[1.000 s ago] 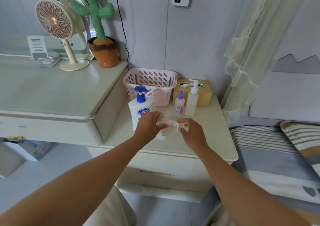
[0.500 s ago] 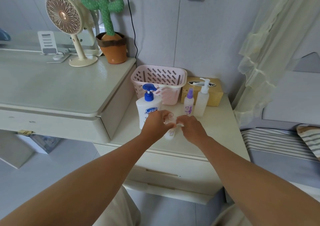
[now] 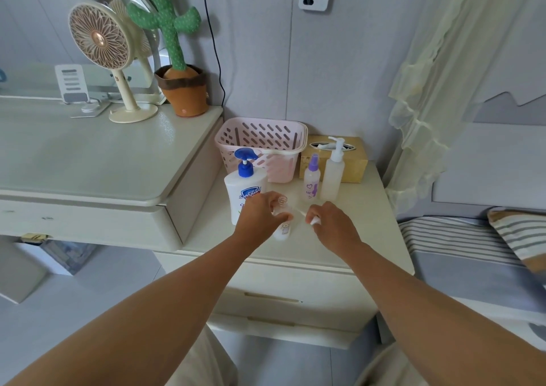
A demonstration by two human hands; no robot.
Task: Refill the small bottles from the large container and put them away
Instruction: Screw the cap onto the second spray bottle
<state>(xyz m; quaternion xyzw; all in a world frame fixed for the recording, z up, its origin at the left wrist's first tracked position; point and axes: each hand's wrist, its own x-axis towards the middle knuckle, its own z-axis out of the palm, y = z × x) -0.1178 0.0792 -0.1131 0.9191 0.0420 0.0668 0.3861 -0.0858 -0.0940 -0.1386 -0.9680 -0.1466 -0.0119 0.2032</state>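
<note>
Small bottle (image 3: 282, 228), neck open | left hand (image 3: 260, 217) gripping its shoulder | right hand (image 3: 334, 226) pinching white pump cap (image 3: 314, 221) just beside | large soap container (image 3: 243, 189) behind left hand

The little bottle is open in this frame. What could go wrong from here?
1. The small bottle, uncapped in the left hand, may spill if tipped.
2. The cap, pinched by the right hand, could drip or slip.
3. The purple spray bottle and tall pump bottle stand close behind; a reach might topple them.
</note>
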